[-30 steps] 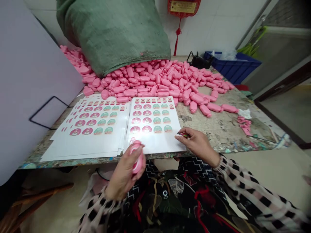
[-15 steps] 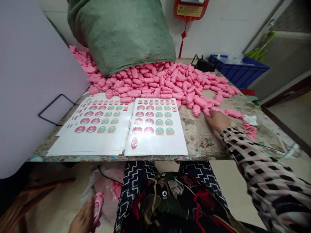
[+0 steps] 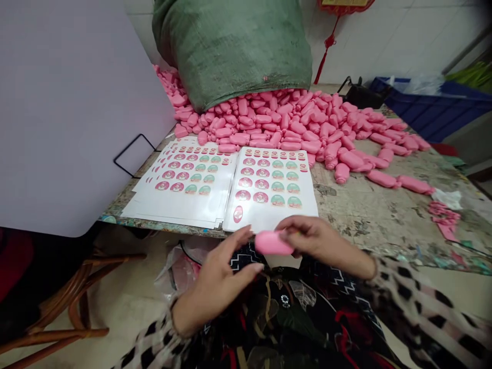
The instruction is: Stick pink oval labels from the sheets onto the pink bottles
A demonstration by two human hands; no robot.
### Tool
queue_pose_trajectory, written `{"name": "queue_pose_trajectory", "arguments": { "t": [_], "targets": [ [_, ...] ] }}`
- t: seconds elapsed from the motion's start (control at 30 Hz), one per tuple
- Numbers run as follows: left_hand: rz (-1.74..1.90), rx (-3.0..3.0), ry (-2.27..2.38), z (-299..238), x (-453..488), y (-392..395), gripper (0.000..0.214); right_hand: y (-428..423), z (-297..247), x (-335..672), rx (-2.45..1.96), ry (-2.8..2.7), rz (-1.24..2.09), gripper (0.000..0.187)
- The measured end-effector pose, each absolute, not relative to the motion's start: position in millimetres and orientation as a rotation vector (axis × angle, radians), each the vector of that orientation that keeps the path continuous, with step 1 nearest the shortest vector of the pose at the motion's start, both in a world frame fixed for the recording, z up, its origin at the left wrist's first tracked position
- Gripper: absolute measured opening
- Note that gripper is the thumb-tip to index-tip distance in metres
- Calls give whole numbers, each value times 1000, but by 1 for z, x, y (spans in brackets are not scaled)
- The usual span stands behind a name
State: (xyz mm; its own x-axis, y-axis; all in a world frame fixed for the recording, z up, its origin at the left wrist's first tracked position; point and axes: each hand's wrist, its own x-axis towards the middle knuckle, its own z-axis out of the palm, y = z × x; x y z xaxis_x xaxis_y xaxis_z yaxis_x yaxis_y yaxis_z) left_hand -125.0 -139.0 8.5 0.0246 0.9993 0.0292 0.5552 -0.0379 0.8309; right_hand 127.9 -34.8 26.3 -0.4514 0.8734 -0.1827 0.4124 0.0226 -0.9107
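Note:
My right hand (image 3: 313, 234) grips a small pink bottle-shaped piece (image 3: 273, 243) by one end, just over the table's front edge. Left of it, my left hand (image 3: 219, 274) has its thumb and fingers spread, with nothing between them; its fingertips are near the piece's free end. Beyond both hands lies a sheet of stickers (image 3: 269, 210), with rows of pink and green half-round labels and one pink oval at lower left. An overlapping stack of similar sticker sheets (image 3: 172, 205) is to its left.
A large heap of pink pieces (image 3: 265, 120) spills from a green sack (image 3: 238, 51) across the back of the table (image 3: 369, 220). A blue crate (image 3: 442, 110) stands at the back right. Below the table hangs or lies a clear plastic bag (image 3: 171, 269).
My right hand has come back from the heap with a pink piece. My left hand has risen from beside the bag, without the labelled pink piece it held. The view has shifted left.

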Motion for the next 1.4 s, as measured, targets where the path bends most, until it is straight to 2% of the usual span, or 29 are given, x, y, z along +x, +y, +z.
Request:
{"name": "queue_pose_trajectory", "arguments": {
  "t": [0.1,0.23,0.33,0.47,0.7,0.87,1.4],
  "targets": [
    [647,1430,1261,20,-100,-125,64,-66,29,79,-1008,-1999,1717,14],
    [451,1057,1052,11,-105,-123,46,-68,21,59,-887,-2156,1709,20],
    [616,1082,1293,4,-121,-125,32,-44,11,57,-1031,-2267,1316,27],
    [834,1603,1772,1,-136,-118,18,-11,-4,49,-1279,-2472,646,26],
    [417,2237,1814,-11,-139,-99,39,-3,-11,28,-1371,-2623,274,25],
    [254,2336,1816,-17,-137,-103,47,-1,-10,26,-1323,-2687,220,29],
    [150,2396,1884,-25,-131,-113,52,2,-7,28,-1193,-2765,195,29]
  ]
}}
